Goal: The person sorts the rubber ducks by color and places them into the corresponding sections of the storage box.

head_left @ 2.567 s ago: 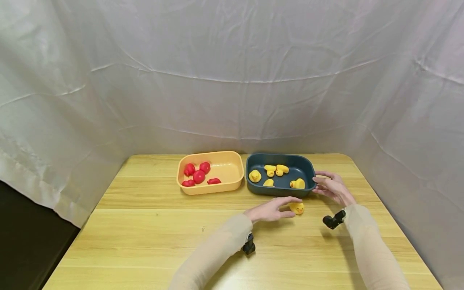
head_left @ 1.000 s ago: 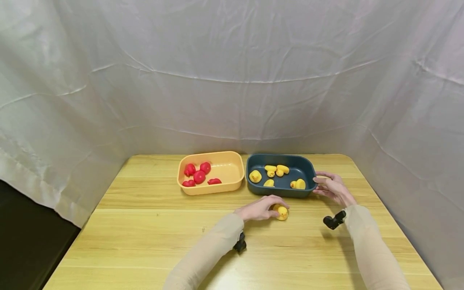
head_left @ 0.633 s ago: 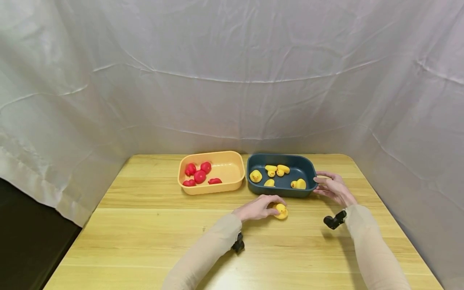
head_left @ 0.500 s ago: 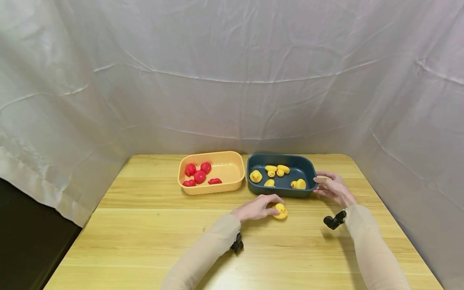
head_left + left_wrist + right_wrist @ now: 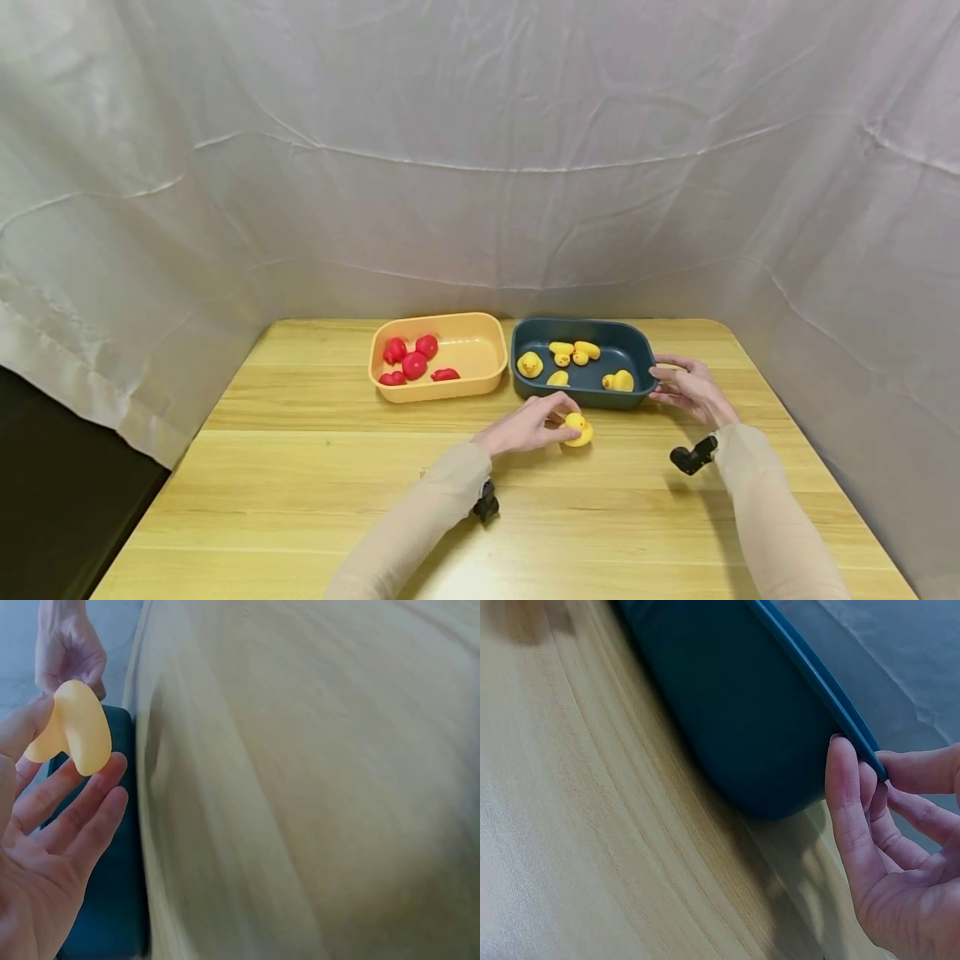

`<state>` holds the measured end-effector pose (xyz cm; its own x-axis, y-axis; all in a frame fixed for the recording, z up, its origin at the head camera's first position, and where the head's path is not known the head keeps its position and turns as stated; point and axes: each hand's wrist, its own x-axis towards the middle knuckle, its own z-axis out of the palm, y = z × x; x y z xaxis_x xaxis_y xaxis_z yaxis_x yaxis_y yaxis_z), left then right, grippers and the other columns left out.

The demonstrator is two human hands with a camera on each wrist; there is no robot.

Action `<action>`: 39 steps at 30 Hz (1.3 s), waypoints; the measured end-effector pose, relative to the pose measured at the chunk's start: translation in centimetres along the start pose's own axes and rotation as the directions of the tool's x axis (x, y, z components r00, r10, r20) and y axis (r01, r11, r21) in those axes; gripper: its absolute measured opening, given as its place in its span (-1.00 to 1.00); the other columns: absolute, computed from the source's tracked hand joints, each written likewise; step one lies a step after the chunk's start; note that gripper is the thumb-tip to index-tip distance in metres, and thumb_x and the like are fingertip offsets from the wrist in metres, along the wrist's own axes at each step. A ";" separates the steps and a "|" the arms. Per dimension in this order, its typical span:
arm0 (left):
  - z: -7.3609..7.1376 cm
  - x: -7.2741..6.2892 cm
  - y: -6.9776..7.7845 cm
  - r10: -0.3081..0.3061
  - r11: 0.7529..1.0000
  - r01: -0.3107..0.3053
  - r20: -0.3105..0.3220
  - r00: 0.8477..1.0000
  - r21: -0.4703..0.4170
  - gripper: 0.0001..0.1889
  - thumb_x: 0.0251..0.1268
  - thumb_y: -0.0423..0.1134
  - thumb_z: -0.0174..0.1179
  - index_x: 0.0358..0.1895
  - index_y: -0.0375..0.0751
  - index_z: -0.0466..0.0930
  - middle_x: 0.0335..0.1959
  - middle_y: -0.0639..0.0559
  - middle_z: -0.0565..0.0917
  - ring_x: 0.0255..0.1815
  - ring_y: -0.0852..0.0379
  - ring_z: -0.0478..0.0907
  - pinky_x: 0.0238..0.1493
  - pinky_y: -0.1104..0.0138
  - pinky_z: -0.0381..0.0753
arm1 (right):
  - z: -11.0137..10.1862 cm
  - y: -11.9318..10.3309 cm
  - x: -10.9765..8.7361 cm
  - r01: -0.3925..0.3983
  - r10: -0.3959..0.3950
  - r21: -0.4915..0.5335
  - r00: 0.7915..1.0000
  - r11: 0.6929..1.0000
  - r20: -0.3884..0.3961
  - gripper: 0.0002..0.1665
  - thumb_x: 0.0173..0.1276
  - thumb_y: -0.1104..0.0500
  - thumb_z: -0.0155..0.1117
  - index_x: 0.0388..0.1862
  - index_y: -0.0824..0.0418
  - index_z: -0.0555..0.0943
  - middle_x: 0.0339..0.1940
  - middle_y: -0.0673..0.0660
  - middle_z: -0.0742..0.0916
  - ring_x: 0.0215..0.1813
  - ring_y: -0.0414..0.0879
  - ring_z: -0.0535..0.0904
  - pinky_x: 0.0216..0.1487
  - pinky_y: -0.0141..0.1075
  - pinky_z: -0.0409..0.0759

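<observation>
My left hand (image 5: 528, 427) pinches a yellow rubber duck (image 5: 577, 430) between thumb and fingers, in front of the dark blue bin (image 5: 577, 398). In the left wrist view the duck (image 5: 86, 731) sits between the thumb and the fingertips, its underside toward the camera. At the bin's right end, my right hand (image 5: 692, 389) grips the rim; in the right wrist view its fingers (image 5: 844, 769) lie on both sides of the bin's edge (image 5: 810, 667). Several yellow ducks (image 5: 529, 364) lie inside that bin.
To the left of the blue bin stands a light orange bin (image 5: 472, 387) with several red rubber toys (image 5: 414, 365) in it. Both bins are near the back of the wooden table (image 5: 300, 483). A pale curtain (image 5: 480, 208) hangs behind and at both sides.
My left hand reached the duck on the table and took hold of it. It drew the duck left, then slightly upward toward the blue bin. The right hand has stayed at the rim.
</observation>
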<state>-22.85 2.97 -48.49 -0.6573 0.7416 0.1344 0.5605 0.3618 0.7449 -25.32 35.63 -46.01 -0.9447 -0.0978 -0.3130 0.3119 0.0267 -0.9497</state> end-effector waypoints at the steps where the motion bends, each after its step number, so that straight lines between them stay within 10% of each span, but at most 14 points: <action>1: -0.1 0.0 0.1 -0.001 1.000 0.001 -0.013 1.000 -0.012 -0.70 0.43 -0.10 0.26 0.10 -0.11 0.52 0.08 0.01 0.69 0.11 0.23 0.67 0.14 0.57 0.62 | 0.0 0.0 0.0 0.000 0.000 0.000 1.000 1.000 0.000 -0.15 0.51 0.22 0.20 0.60 0.36 0.03 -0.20 -0.08 0.70 -0.37 -0.22 0.65 -0.17 -0.38 0.79; 15: -1.2 0.4 1.3 -0.012 0.996 -0.001 -0.144 0.990 -0.088 -0.66 0.36 -0.15 0.33 0.11 -0.17 0.58 0.03 -0.04 0.70 0.01 0.17 0.66 0.11 0.42 0.69 | 0.0 0.0 0.0 -0.007 0.007 -0.001 1.000 1.000 -0.007 -0.15 0.50 0.21 0.21 0.60 0.36 0.04 -0.23 -0.05 0.70 -0.38 -0.23 0.64 -0.16 -0.38 0.79; 39: -2.9 3.0 2.7 -0.073 0.989 0.048 -0.178 0.981 -0.142 -0.62 0.34 -0.17 0.34 0.17 -0.17 0.59 0.14 -0.08 0.67 0.15 -0.01 0.61 0.16 0.34 0.68 | 0.1 0.1 0.0 0.008 -0.008 0.014 1.000 1.000 0.007 -0.15 0.52 0.23 0.17 0.61 0.37 0.00 -0.23 -0.05 0.70 -0.35 -0.20 0.73 -0.16 -0.36 0.79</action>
<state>-24.79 4.52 -44.19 -0.7759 0.6003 0.1940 0.4514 0.3134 0.8355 -25.29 35.52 -46.11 -0.9466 -0.1047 -0.3049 0.3054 0.0118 -0.9521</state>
